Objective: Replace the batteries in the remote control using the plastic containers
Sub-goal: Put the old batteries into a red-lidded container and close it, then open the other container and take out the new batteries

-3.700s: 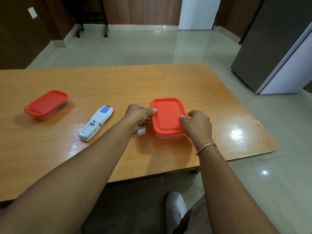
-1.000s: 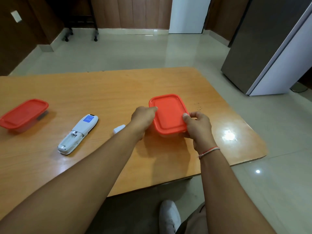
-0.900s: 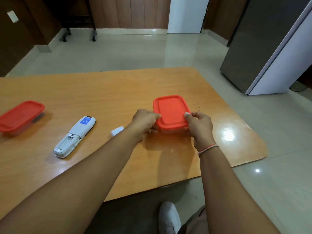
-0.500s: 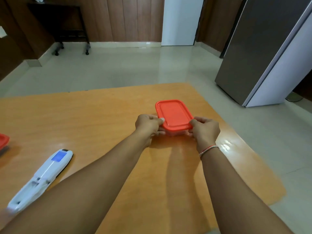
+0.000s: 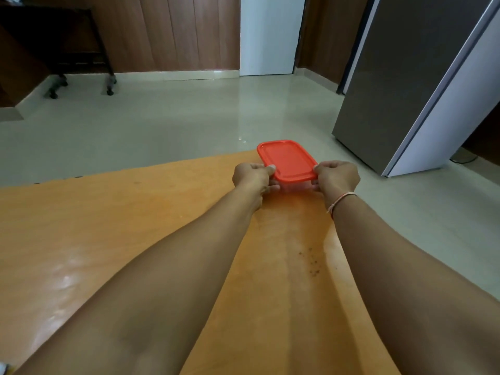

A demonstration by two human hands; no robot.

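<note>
A clear plastic container with a red lid (image 5: 287,159) sits at the far edge of the wooden table (image 5: 108,226). My left hand (image 5: 253,176) grips its near left corner and my right hand (image 5: 336,177) grips its near right corner, arms stretched out. The lid is on the container. The remote control and the other red-lidded container are out of view; only a sliver of something white (image 5: 3,368) shows at the bottom left corner.
Beyond the table's far edge lies a pale tiled floor. A tall grey refrigerator (image 5: 411,82) stands at the right. A dark wheeled stand (image 5: 67,50) is at the back left by the wood-panelled wall.
Both hands have carried the red-lidded container away from me, from mid-table to the table's far edge. The view has shifted up and right, so the remote and second container left the frame.
</note>
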